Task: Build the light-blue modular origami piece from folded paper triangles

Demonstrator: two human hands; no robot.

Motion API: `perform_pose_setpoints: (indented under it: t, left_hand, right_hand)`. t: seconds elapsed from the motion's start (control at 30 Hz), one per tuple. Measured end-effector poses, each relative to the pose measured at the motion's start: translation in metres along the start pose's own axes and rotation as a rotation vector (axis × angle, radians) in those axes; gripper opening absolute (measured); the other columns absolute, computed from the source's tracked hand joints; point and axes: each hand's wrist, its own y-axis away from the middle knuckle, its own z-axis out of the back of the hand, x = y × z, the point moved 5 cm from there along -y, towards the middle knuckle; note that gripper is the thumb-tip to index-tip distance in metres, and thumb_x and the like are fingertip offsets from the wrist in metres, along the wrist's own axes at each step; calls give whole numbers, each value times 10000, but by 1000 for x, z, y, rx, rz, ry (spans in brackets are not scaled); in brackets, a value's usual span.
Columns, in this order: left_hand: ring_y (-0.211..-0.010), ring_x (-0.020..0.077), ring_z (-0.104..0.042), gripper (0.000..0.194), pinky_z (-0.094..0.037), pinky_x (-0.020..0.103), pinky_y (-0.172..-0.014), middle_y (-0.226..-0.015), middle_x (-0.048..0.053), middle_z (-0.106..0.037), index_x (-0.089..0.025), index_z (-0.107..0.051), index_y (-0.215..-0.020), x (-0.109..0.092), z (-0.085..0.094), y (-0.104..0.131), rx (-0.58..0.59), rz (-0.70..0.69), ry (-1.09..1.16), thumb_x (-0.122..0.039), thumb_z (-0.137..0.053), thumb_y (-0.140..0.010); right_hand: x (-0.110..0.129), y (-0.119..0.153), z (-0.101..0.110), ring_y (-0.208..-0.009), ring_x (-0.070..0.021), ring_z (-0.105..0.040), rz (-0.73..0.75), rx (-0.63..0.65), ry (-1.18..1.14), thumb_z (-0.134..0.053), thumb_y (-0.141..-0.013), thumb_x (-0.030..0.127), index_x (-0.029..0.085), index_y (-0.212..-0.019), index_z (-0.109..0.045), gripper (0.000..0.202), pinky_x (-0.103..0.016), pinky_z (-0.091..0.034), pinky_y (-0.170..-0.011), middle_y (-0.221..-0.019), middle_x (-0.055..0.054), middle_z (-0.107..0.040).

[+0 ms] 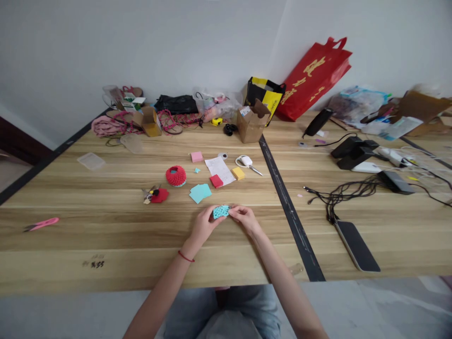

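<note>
A small turquoise piece of folded paper units (221,212) is held just above the table near its front. My left hand (205,221) is closed around its left side. With fingertips pinched, my right hand (244,217) grips its right end. Beyond my hands lie loose turquoise paper squares (200,193). Behind them to the left stands a round red folded-paper ball (175,176) with an opening on top and turquoise at its base. A tiny turquoise folded piece (197,170) rests beside it. Stacks of red (216,181), yellow (238,173) and pink paper (197,157) lie farther back.
Scissors (253,168) lie under a white case, beside a written sheet (219,169). Pink-handled snips (41,224) are far left. A cardboard box (251,125) and red bag (314,77) stand at the back. Black cables (339,195) and a dark flat device (358,246) lie right.
</note>
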Motion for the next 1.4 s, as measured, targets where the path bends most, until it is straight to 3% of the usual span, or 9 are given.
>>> perform_pose_setpoints:
  t: [0.1,0.27,0.53,0.73,0.97,1.17,1.4]
  left_hand:
    - [-884,214,-646,313,-521,342,-782,-1013,85,-691,-206,-610,-1040,1,1,0,-25,-19,-64,-360,-663,-773]
    - [-901,209,-659,343,-534,327,-784,-1033,76,-697,-203,-605,-1068,-1,-3,-2,74,3,115,-380,-651,-779]
    - [-767,192,-649,308,-523,307,-702,-950,73,-703,-206,-623,-1037,-1,2,1,-30,-35,-153,-366,-658,-776]
    - [-837,200,-661,326,-531,309,-733,-979,69,-708,-199,-616,-1049,1,-1,-1,61,2,34,-383,-649,-782]
    - [-845,229,-651,304,-501,354,-782,-959,76,-711,-214,-635,-1027,-3,2,-1,-20,-100,-243,-351,-686,-760]
    - [-837,208,-654,288,-510,318,-749,-955,66,-708,-210,-625,-1033,2,2,-2,-34,-48,-128,-345,-661,-782]
    - [-865,217,-656,282,-500,335,-781,-971,71,-710,-195,-616,-1015,-4,5,-2,-81,-44,-173,-337,-671,-777]
  right_hand:
    - [2,0,1,-609,-118,-475,62,-45,34,-832,-531,371,195,-550,-668,241,-270,-349,-588,-685,-4,-618]
    - [-3,1,-2,-495,-75,-345,-43,93,-25,-812,-561,406,181,-555,-662,270,-256,-272,-499,-598,15,-563]
    - [6,-1,2,-664,-148,-500,158,-64,153,-821,-538,382,201,-535,-669,236,-271,-383,-608,-673,-19,-601]
    - [-6,1,1,-521,-82,-396,-33,39,31,-812,-563,399,179,-575,-679,258,-257,-312,-514,-674,-4,-594]
    - [4,-1,3,-641,-151,-507,218,-63,207,-808,-570,357,206,-543,-690,193,-294,-379,-629,-663,-21,-600]
    - [4,-1,2,-659,-170,-547,195,-49,200,-762,-634,379,211,-596,-714,179,-303,-405,-650,-691,-36,-656]
    - [7,0,4,-729,-187,-579,251,-74,229,-742,-666,361,224,-676,-743,138,-304,-427,-671,-758,-46,-690]
